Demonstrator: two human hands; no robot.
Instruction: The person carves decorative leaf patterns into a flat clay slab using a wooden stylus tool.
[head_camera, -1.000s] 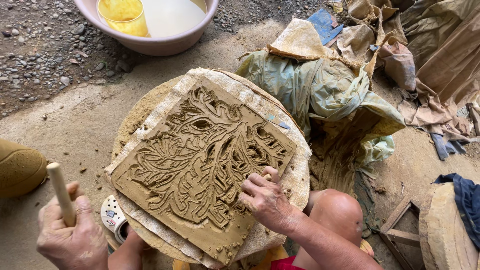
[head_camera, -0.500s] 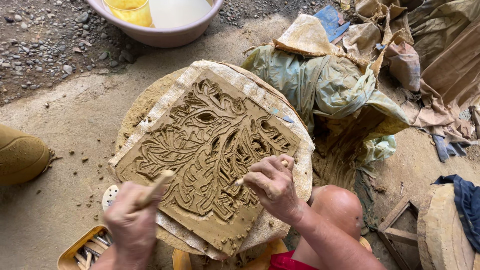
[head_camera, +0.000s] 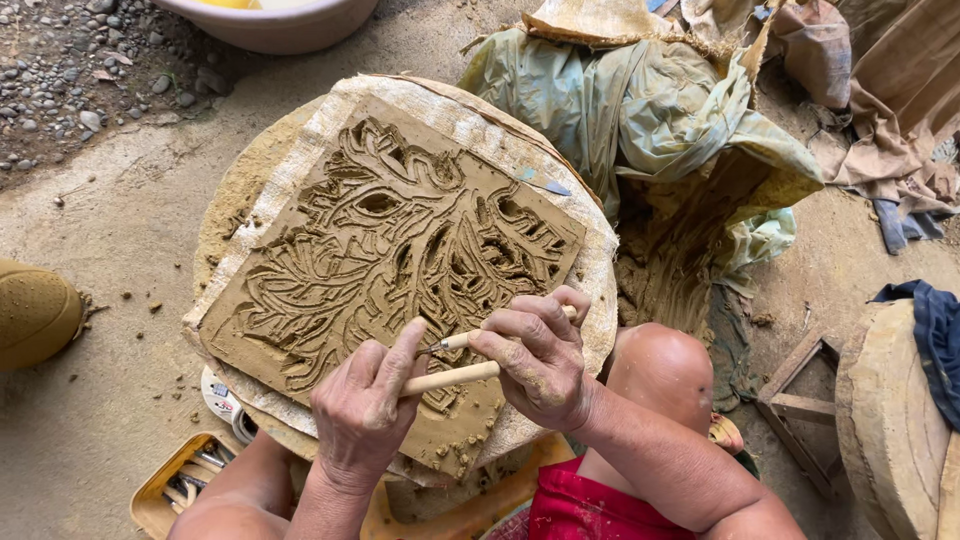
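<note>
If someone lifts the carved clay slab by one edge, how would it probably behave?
The clay slab looks damp and soft, with fresh cuts and crumbs, so it would probably sag or crack. It seems thick, likely heavy for its size. The thin raised leaf ridges would dent easily. Lifting the woven cloth beneath seems safer.

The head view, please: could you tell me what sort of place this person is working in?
Probably an outdoor clay-carving yard: a square brown clay slab carved with leaves lies on a round cloth-covered stand, over bare earth and grey gravel, with plastic-wrapped clay beside it.

One head camera looks steeply down, close, over the clay slab (head_camera: 390, 270) and ground.
</note>
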